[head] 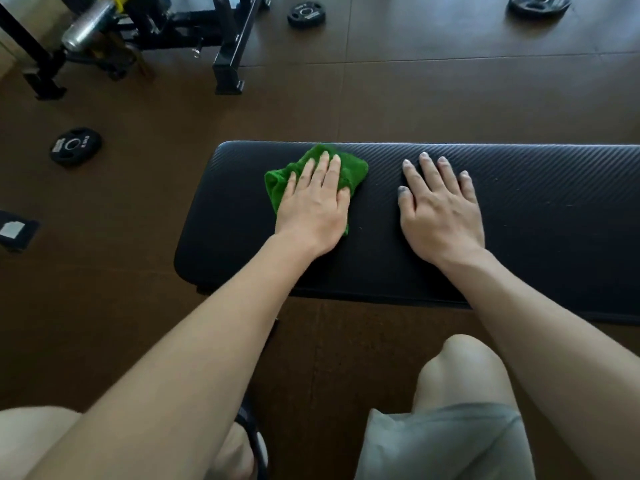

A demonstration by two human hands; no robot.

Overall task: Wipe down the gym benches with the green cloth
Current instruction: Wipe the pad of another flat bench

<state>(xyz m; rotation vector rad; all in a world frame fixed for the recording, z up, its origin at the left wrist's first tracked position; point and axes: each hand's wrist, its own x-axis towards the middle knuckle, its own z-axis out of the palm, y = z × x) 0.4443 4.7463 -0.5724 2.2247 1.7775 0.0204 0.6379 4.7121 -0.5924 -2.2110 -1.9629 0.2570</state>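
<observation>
Left hand [313, 199] pressing the cloth [349, 171] on the bench [554, 209], right hand [440, 202] bracing beside it.

The cloth is lying bunched at the centre of the frame, near the bench's far edge and left end; a stroke outward is risking pushing it off onto the floor, and the crumpled folds are likely skipping strips of the ribbed pad. The left hand is lying flat on the cloth, fingers straight and together, holding nothing. The right hand is resting palm-down on bare pad, fingers spread, well apart from the cloth.
</observation>
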